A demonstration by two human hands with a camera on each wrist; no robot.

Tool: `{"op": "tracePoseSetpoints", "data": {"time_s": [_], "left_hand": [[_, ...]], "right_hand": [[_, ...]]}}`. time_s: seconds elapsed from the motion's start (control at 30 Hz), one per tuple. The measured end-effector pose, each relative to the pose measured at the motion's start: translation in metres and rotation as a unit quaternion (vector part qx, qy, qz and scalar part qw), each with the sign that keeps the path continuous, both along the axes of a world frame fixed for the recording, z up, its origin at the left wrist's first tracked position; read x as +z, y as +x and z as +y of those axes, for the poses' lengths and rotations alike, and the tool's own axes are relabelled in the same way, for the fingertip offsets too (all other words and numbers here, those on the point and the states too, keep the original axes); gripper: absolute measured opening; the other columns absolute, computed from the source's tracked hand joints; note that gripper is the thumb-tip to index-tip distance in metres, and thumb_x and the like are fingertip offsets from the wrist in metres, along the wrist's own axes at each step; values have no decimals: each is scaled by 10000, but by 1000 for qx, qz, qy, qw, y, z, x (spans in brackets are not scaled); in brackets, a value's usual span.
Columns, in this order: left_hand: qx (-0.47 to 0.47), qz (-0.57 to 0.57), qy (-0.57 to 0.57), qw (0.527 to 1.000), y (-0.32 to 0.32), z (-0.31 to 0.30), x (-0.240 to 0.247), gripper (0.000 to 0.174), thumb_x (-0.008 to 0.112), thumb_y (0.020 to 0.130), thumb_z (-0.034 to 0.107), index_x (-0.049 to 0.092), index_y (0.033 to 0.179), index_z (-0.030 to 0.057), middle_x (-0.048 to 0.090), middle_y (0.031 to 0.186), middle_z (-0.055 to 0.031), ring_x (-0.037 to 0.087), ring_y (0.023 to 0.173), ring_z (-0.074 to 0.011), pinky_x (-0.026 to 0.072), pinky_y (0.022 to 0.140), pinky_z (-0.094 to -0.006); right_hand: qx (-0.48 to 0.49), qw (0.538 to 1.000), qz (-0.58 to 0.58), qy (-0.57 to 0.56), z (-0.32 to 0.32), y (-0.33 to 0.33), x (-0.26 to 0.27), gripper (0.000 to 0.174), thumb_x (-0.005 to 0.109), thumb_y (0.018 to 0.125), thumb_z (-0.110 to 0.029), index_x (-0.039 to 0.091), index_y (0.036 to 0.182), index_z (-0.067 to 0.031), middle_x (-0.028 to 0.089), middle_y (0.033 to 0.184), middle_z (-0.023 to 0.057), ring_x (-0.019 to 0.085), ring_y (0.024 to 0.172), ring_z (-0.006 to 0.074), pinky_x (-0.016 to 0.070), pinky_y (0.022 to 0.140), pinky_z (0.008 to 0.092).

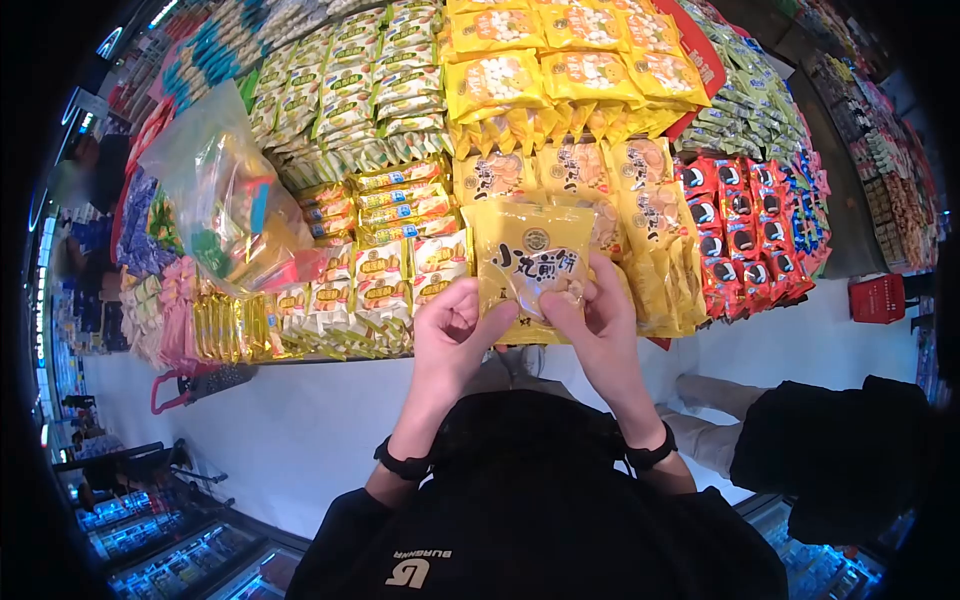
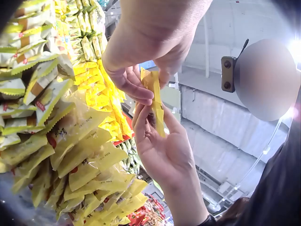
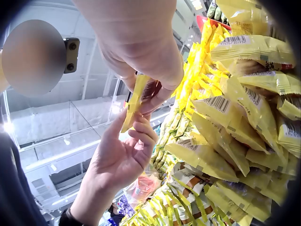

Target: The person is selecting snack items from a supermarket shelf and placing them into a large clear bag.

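A yellow bag of small round biscuits (image 1: pixel 537 243), printed with dark characters, is held up over the front of a snack display. My left hand (image 1: pixel 455 335) pinches its lower left edge, thumb on the printed face. On the lower right my right hand (image 1: pixel 605 325) grips it the same way, thumb pressed near the clear window. Seen edge-on in the left wrist view, the biscuit bag (image 2: pixel 155 101) is thin between the two hands. Matching yellow bags (image 1: pixel 650 200) are stacked just behind and to the right of it.
A clear plastic bag of snacks (image 1: pixel 225 200) sits on the display at left. Red packets (image 1: pixel 740 235) lie at right, white-and-yellow packets (image 1: pixel 380 280) at left front. Another person in dark clothing (image 1: pixel 840 450) stands at right. A red box (image 1: pixel 877 299) is on the floor.
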State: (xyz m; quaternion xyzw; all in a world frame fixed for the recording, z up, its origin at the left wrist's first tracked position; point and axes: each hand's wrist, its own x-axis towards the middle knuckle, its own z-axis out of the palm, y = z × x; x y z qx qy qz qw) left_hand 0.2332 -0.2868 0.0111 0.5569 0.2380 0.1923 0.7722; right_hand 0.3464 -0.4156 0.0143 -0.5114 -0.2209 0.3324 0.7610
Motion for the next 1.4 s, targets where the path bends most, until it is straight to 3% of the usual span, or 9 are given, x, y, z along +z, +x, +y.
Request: {"op": "tracePoseSetpoints", "data": {"time_s": [0.2,0.4,0.53,0.8,0.97,1.1,1.23,1.4], "left_hand": [[-18,-35,1,999,2,-11,-6,224,678,920,33,636,1134,-16,710,963,-46,628,753,-43,488,571,-190],[-13,-15,7,1000,10,-21,4,225,671,924,25,629,1140,-17,707,961,-40,632,773,-42,526,616,-180],[13,-48,16,999,2,-21,0,214,675,924,26,628,1129,-17,706,952,-39,637,757,-47,517,601,-183],[77,-6,79,994,-29,-1,-5,224,671,930,31,636,1144,-27,693,860,-19,629,685,-60,495,598,-194],[93,10,115,989,-40,16,-5,258,690,891,-12,678,1149,-25,672,1034,-56,648,857,-80,520,680,-206],[72,-16,139,988,-45,36,-9,334,670,834,-107,693,1151,-5,636,1179,-84,644,1005,-120,538,771,-217],[24,-21,153,988,-51,63,-4,402,644,781,-168,701,1135,13,644,1186,-97,644,1043,-153,535,783,-226],[17,-48,164,985,-64,92,-5,366,641,759,-169,712,1071,9,652,1182,-91,643,1049,-154,518,769,-232]], "right_hand": [[10,1000,-26,-2,-13,4,-3,489,648,930,-11,404,1354,7,642,1207,107,594,1108,116,476,940,256],[-16,999,-45,5,-20,8,-2,505,655,921,-4,404,1359,19,640,1206,119,603,1104,130,480,951,265],[27,999,-27,9,-12,10,1,482,655,918,0,416,1337,29,639,1203,119,600,1115,137,481,947,265],[98,993,-66,24,20,2,-8,390,675,902,5,506,1253,29,638,1199,102,599,1111,136,469,952,276],[119,982,-146,26,35,2,-8,298,703,852,35,600,1129,-7,661,1170,93,615,1103,151,467,976,298],[124,978,-164,35,48,-4,-5,285,734,802,64,559,1005,-34,666,1157,162,639,1079,209,505,955,337],[103,985,-125,66,68,-20,-10,274,766,768,24,554,927,-42,677,1144,128,638,1078,204,497,943,329],[96,977,-186,44,91,-37,-3,301,800,738,-19,551,901,-58,680,1130,123,637,1030,186,496,911,322]]}}
